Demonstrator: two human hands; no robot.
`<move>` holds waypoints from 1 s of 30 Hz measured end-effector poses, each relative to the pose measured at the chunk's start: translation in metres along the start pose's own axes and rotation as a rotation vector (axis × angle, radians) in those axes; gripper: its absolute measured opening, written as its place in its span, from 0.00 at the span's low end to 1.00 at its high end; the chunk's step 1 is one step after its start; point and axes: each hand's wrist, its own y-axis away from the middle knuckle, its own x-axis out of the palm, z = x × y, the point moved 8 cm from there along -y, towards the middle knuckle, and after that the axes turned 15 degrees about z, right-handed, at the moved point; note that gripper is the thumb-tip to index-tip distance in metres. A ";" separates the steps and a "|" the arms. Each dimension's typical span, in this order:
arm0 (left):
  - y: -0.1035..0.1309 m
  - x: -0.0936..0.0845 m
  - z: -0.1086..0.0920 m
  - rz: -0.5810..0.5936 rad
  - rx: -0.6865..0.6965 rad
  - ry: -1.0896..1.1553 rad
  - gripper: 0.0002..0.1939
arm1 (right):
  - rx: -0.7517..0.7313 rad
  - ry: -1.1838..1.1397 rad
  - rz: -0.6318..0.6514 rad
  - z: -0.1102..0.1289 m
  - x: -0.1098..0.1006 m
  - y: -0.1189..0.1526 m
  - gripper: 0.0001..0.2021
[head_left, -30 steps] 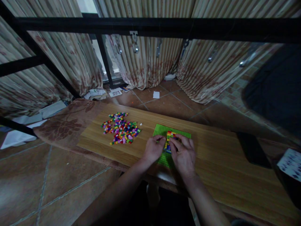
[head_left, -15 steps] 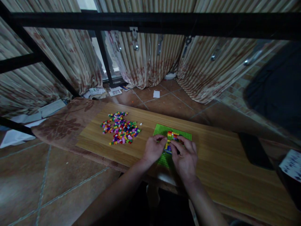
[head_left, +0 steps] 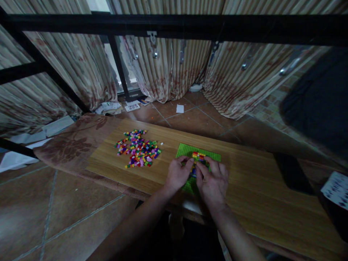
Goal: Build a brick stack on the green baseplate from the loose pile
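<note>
A green studded baseplate (head_left: 185, 149) lies on the wooden tabletop, with a small build of red, yellow, white and blue toy bricks (head_left: 198, 155) on it. My left hand (head_left: 178, 172) rests at the build's left side, its thumb and fingers pinched together against the bricks. From the right, my right hand (head_left: 213, 179) reaches over the build with thumb and index finger closed at its middle. Whatever sits between the fingertips of either hand is too small and covered to make out. Both hands hide the lower part of the build.
Left of the baseplate spreads a loose pile of colourful toy bricks (head_left: 143, 149), with a single white brick (head_left: 162, 143) beside it. A dark flat object (head_left: 293, 174) lies at the tabletop's (head_left: 252, 181) right end, near a patterned white sheet (head_left: 335, 190). Curtains (head_left: 168, 72) hang behind.
The view has shifted very slightly. My right hand's fingers have curled and moved a little over the build, covering more of its lower bricks. My left hand keeps almost the same pose.
</note>
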 end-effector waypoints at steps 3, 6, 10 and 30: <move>-0.001 0.001 0.003 -0.006 -0.005 0.012 0.14 | -0.010 0.019 0.020 0.001 0.001 -0.001 0.11; -0.003 0.001 0.003 -0.029 -0.024 0.027 0.12 | -0.015 0.038 0.022 0.003 0.001 -0.001 0.11; -0.005 0.000 0.004 -0.056 -0.042 0.067 0.10 | -0.029 0.067 0.014 0.005 0.000 -0.002 0.10; -0.009 0.003 0.018 -0.089 -0.067 0.317 0.09 | -0.042 0.006 0.049 0.001 0.002 0.000 0.11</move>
